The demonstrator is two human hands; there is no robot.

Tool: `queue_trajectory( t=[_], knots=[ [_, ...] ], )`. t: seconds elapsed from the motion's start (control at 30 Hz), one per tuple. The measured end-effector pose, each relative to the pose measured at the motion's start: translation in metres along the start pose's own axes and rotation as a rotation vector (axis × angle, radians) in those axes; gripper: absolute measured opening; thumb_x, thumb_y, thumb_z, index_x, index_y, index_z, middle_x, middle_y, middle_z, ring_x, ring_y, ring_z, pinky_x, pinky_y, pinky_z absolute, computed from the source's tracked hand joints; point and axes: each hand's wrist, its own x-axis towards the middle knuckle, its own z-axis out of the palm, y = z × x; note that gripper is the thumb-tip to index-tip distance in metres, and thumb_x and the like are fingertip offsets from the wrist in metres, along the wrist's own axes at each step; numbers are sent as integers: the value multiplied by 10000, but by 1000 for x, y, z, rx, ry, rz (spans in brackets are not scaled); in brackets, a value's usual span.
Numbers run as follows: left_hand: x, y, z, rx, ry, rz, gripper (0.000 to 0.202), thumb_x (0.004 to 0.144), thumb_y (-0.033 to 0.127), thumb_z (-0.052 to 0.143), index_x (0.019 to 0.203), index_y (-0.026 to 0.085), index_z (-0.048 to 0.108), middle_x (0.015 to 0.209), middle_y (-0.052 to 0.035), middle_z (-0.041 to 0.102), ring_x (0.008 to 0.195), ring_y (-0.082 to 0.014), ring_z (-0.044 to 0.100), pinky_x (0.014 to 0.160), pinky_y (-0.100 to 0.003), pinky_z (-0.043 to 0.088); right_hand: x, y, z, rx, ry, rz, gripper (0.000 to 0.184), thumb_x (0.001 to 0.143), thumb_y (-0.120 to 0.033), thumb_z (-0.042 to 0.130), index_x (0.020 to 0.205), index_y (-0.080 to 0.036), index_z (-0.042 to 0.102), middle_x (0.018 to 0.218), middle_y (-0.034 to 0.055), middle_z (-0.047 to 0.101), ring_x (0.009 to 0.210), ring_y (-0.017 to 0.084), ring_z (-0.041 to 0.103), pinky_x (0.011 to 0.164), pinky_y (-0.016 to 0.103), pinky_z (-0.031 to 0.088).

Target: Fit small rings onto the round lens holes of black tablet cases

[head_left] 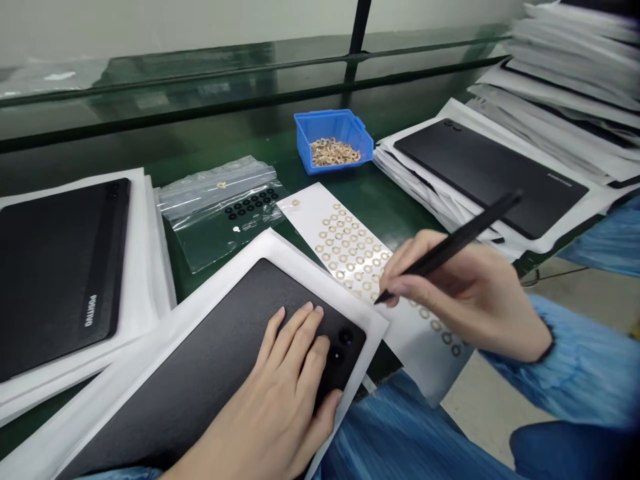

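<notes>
My left hand lies on the black back of a tablet, fingers stretched out beside the camera lenses. The tablet rests on a white foam sleeve and is tilted across the near edge of the bench. My right hand grips slim black tweezers, their pointed tip down and to the left, close to the sleeve's corner. Under and beside the right hand is a white sheet with rows of small ring-shaped stickers; part of it is hidden by the hand.
A blue bin holds many small tan rings. A clear plastic bag with black rings lies left of the sheet. Tablets on sleeves are stacked at left and right. A taller sleeve pile stands far right.
</notes>
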Motion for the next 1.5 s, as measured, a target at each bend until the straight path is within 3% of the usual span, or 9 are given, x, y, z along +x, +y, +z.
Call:
queue_trajectory(
  t=[0.13, 0.3, 0.47, 0.67, 0.83, 1.0, 1.2, 1.37, 1.5],
  knots=[
    [0, 2, -2, -29, -27, -44, 318, 916, 273, 380, 1146, 74, 473, 1297, -213, 451, 1268, -326, 353, 992, -564, 351, 56, 2, 6, -104, -11, -50, 175, 805, -279, 616, 720, -128, 588, 610, 16, 643, 544, 135, 640, 475, 217, 488],
    [0, 3, -5, -49, -90, -50, 348, 918, 297, 384, 1165, 67, 467, 1312, -212, 434, 1294, -336, 306, 1035, -554, 297, 132, 29, 52, -19, -52, -94, 169, 778, -236, 635, 685, -156, 518, 538, 3, 629, 514, 175, 641, 516, 293, 520],
    [-1, 3, -6, -80, -104, -71, 365, 915, 310, 388, 1192, 79, 446, 1349, -209, 387, 1317, -316, 264, 1072, -519, 245, 163, 59, 92, -110, -113, -111, 149, 782, -219, 610, 701, -154, 502, 590, 21, 614, 568, 168, 628, 594, 290, 500],
    [2, -13, -6, -101, -35, -134, 332, 882, 282, 456, 1166, 111, 457, 1327, -167, 395, 1304, -285, 274, 1073, -458, 273, 158, 60, 86, -158, -113, -152, 158, 756, -264, 626, 750, -133, 538, 768, 53, 623, 688, 156, 596, 655, 255, 457],
    [6, -66, -7, -4, 174, -355, 294, 880, 236, 449, 1142, 103, 451, 1247, -147, 430, 1222, -267, 339, 1031, -447, 306, 136, 47, 57, -197, -228, -82, 295, 864, -374, 440, 710, -140, 534, 644, 26, 610, 560, 123, 553, 572, 232, 403],
    [2, -103, -8, 65, 257, -561, 279, 895, 282, 418, 1073, 78, 485, 959, -135, 527, 923, -285, 498, 805, -484, 427, 111, 53, 55, -253, -393, -13, 307, 814, -349, 501, 587, -146, 539, 515, 6, 552, 492, 118, 498, 512, 230, 328],
    [2, -104, -11, 18, 223, -541, 199, 896, 241, 378, 775, 174, 522, 752, -44, 521, 741, -217, 521, 685, -362, 440, 102, 54, 63, -218, -464, -5, 399, 695, -453, 617, 487, -166, 434, 447, -35, 387, 461, 98, 371, 469, 234, 237],
    [5, -94, -19, -35, 259, -541, 215, 910, 234, 322, 761, 188, 470, 793, -54, 496, 784, -213, 497, 727, -362, 412, 93, 47, 64, -124, -458, 4, 391, 800, -469, 488, 568, -165, 411, 504, -33, 389, 477, 93, 388, 451, 214, 273],
    [7, -82, -24, -108, 258, -568, 211, 934, 255, 262, 777, 205, 394, 791, -44, 481, 750, -193, 498, 709, -329, 399, 81, 38, 67, 163, -568, 177, 330, 832, -478, 450, 746, -159, 468, 485, -50, 425, 360, 75, 382, 342, 193, 257]
  ],
)
